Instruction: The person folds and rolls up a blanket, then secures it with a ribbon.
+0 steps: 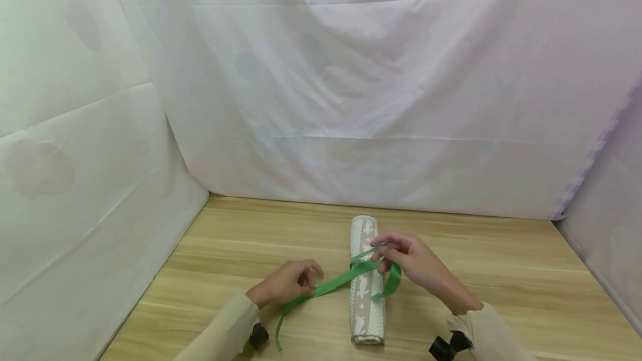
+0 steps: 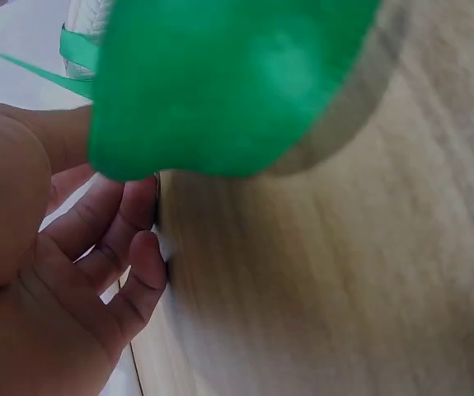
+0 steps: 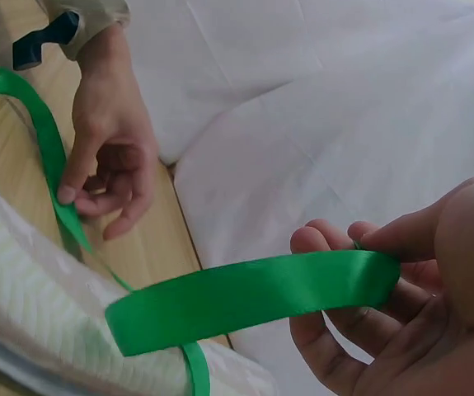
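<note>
A rolled cloth [image 1: 361, 305], white and beige with a pale pattern, lies lengthwise on the table. Around its middle passes a green ribbon [image 1: 338, 281], its two ends drawn out to either side. Left of the roll, my left hand [image 1: 288, 282] pinches one ribbon length between thumb and finger, the loose tail hanging toward the table's front. My right hand [image 1: 408, 258], raised over the roll's right side, pinches the other length, which curls down in a loop. In the right wrist view the ribbon [image 3: 253, 289] arcs out from my right fingertips, above the cloth roll [image 3: 72, 322].
The wood-grain table [image 1: 241, 233] is enclosed by a white curtain [image 1: 371, 99] at the back and white cloth sides. Each sleeve has a black wrist mount [image 1: 448, 345] at its cuff.
</note>
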{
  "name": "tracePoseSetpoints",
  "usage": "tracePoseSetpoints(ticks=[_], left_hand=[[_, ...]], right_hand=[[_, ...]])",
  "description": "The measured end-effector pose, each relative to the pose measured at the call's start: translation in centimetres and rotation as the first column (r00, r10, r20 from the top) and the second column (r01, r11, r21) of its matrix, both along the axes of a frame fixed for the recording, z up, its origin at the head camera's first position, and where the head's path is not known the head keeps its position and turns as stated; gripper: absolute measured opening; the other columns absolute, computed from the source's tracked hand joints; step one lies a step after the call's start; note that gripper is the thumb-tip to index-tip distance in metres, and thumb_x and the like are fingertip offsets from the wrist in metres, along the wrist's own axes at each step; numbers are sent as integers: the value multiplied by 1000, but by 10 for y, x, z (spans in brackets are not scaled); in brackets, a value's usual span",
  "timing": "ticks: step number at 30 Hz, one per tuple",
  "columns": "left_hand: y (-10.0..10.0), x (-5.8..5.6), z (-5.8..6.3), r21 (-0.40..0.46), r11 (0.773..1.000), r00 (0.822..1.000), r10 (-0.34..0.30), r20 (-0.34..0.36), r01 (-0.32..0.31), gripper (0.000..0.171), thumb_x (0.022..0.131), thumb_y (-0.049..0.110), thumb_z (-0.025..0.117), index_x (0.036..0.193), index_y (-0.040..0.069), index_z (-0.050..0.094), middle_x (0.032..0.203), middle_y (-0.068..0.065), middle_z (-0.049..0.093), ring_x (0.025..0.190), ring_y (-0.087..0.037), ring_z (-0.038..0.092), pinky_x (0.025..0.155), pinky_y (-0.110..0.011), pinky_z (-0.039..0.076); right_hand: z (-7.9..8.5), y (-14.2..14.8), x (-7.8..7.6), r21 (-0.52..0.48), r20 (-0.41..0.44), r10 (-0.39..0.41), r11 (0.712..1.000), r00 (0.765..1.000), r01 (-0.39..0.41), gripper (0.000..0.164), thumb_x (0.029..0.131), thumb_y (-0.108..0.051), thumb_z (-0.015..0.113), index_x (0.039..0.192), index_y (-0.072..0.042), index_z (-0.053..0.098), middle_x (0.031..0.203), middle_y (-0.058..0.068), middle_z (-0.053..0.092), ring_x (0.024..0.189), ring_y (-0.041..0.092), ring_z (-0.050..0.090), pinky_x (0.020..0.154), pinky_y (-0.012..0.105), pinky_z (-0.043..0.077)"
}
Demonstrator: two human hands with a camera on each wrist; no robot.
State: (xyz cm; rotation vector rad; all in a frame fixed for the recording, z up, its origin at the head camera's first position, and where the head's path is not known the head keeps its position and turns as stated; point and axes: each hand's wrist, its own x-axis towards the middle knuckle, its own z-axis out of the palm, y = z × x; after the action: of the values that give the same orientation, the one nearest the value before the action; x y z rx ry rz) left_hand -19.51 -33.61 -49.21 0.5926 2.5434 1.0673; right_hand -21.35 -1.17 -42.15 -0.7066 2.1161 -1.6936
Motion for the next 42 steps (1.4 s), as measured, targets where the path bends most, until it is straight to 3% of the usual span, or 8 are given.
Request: tracePoseSetpoints(ticks=[3,9,17,20,26,32,42], left_hand=[[-1,-1,-1,12,1000,1000,-4,-4,4,32,88,-1,71,115,13,63,85,3,65,76,-4,57,71,-21,49],[-9,-6,-2,22,999,999,46,15,-46,31,92,0,65,117,18,64,88,6,64,79,-7,59,71,-24,50],[-21,-12,1,21,997,996,70,49,-71,35,93,-5,55,119,18,63,93,4,62,89,-12,60,79,-29,50],[-24,-12,2,25,998,997,63,48,-64,35,93,-7,54,119,15,63,92,2,62,87,-12,60,77,-28,50],[-28,-14,2,15,997,997,74,35,-75,28,93,-4,58,115,12,65,93,0,62,85,-14,57,72,-25,48],[-31,-15,2,32,996,995,80,50,-82,22,96,0,58,115,10,64,96,-1,62,88,-15,57,74,-25,48],[-32,-15,8,35,996,995,75,60,-77,22,95,-2,59,113,8,64,96,-5,62,87,-15,57,73,-25,48]], right_hand=[[-4,13,1,8,23,-5,1000,1000,5,28,105,-14,48,128,0,56,103,24,68,79,29,68,72,35,58],[-18,38,4,31,61,-31,999,998,29,35,107,-16,44,136,3,47,100,19,70,72,23,64,67,35,56],[-53,62,7,82,148,-44,996,988,32,39,106,-17,44,137,7,42,94,24,68,66,17,61,60,32,53],[-64,66,6,103,189,-40,995,981,21,41,106,-19,46,137,6,42,89,23,69,66,16,61,56,28,51],[-83,71,1,100,231,-21,995,973,-2,39,104,-18,49,133,8,44,95,21,71,64,16,62,52,25,49],[-95,70,-3,128,215,-30,992,976,2,33,103,-18,52,125,7,49,89,16,71,57,12,57,46,22,45],[-98,66,-5,201,147,-57,979,987,27,27,100,-16,56,113,7,51,73,8,67,52,12,58,42,24,46]])
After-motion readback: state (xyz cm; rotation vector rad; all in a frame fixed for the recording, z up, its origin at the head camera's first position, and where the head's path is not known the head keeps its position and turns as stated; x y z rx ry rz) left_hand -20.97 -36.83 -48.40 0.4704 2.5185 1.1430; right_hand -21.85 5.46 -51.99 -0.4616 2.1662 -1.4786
